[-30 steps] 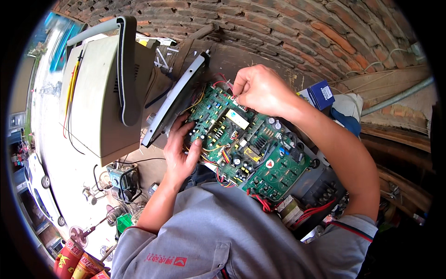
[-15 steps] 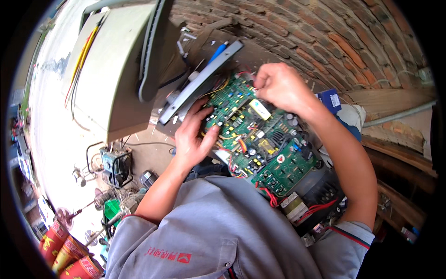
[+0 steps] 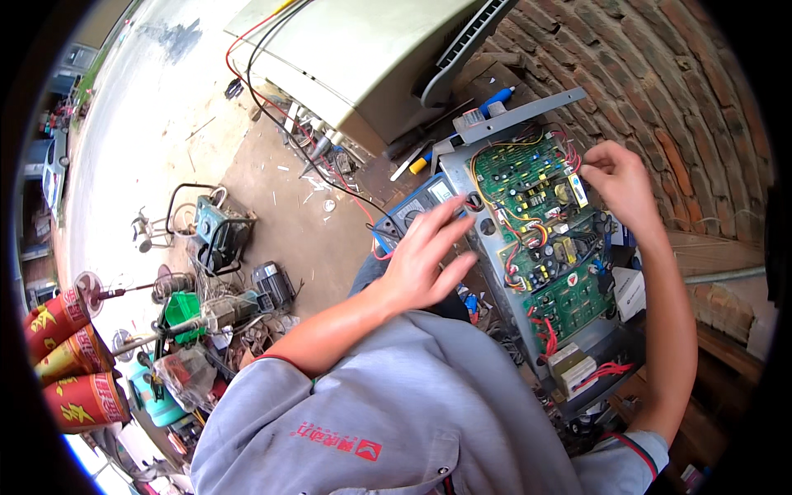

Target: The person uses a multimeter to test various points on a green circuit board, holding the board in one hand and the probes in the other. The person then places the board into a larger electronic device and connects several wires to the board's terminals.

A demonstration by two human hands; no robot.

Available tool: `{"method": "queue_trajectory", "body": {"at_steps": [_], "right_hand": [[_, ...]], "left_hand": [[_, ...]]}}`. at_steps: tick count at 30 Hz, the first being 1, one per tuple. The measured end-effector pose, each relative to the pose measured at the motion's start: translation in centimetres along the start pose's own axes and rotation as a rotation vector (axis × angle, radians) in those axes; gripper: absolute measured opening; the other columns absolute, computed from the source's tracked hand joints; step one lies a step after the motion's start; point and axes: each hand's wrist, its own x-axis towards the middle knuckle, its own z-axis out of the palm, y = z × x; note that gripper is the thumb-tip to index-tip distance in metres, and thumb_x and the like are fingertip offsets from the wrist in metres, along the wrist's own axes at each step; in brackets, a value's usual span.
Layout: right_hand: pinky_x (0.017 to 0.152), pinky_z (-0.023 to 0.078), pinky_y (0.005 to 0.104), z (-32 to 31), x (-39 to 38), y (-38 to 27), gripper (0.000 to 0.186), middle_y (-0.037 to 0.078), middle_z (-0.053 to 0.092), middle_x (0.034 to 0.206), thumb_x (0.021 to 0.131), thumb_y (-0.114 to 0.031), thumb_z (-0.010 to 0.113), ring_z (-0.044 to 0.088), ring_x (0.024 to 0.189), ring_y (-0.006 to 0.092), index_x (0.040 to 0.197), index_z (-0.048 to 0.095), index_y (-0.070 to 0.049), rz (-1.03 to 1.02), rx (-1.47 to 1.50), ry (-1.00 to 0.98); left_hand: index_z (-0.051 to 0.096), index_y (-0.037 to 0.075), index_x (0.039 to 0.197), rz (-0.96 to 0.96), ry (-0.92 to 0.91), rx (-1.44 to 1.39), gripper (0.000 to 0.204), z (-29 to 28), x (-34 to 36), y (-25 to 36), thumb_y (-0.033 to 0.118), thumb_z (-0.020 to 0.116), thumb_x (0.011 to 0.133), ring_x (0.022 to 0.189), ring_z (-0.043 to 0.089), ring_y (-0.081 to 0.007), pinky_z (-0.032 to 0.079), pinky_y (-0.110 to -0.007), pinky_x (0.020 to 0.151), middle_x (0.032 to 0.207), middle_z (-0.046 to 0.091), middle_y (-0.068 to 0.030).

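Observation:
A metal chassis (image 3: 488, 247) lies in front of me, with a green circuit board (image 3: 516, 169) at its far end. Nearer to me in it sits a smaller green board (image 3: 569, 301). My right hand (image 3: 620, 183) is at the board's right edge, fingertips pinched together beside a bundle of red wires (image 3: 569, 153). Whatever is between those fingertips is hidden. My left hand (image 3: 425, 262), slightly blurred, hovers left of the chassis with its fingers spread and nothing in them. Beyond it lies a blue multimeter (image 3: 421, 206), partly covered by the fingers.
A large beige casing (image 3: 371, 66) stands at the back, with test leads (image 3: 262, 97) trailing over its edge. A brick wall (image 3: 652, 82) rises on the right. On the left floor are a framed machine (image 3: 223, 231), a motor (image 3: 272, 283) and red cylinders (image 3: 78, 363).
My left hand has come off the circuit board and now hovers left of the chassis. The right hand remains at the board's edge. The view has shifted, bringing the multimeter into sight.

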Motion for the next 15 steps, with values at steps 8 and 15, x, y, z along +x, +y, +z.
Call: {"method": "queue_trajectory", "body": {"at_steps": [8, 15], "right_hand": [[0.069, 0.048, 0.0251, 1.1, -15.5, -11.9, 0.009, 0.004, 0.064, 0.08, 0.084, -0.005, 0.067, 0.058, 0.072, 0.0117, 0.086, 0.064, 0.003, 0.04, 0.052, 0.326], [0.078, 0.05, 0.0231, 26.1, -17.6, -5.3, 0.023, 0.006, 0.067, 0.095, 0.093, -0.015, 0.066, 0.062, 0.084, 0.0093, 0.106, 0.061, 0.004, 0.452, 0.761, 0.249]], "left_hand": [[0.063, -0.002, 0.097, -0.801, 0.0, -0.028, 0.015, -9.2, -12.1, -14.4, 0.011, 0.059, 0.093, 0.07, 0.062, -0.0153, 0.051, -0.03, 0.066, 0.08, 0.067, -0.0122], [0.064, 0.002, 0.107, -0.201, -0.246, 0.09, 0.02, -5.3, -3.7, -22.3, 0.015, 0.06, 0.092, 0.073, 0.066, -0.0339, 0.053, -0.038, 0.07, 0.085, 0.067, -0.0198]]}}
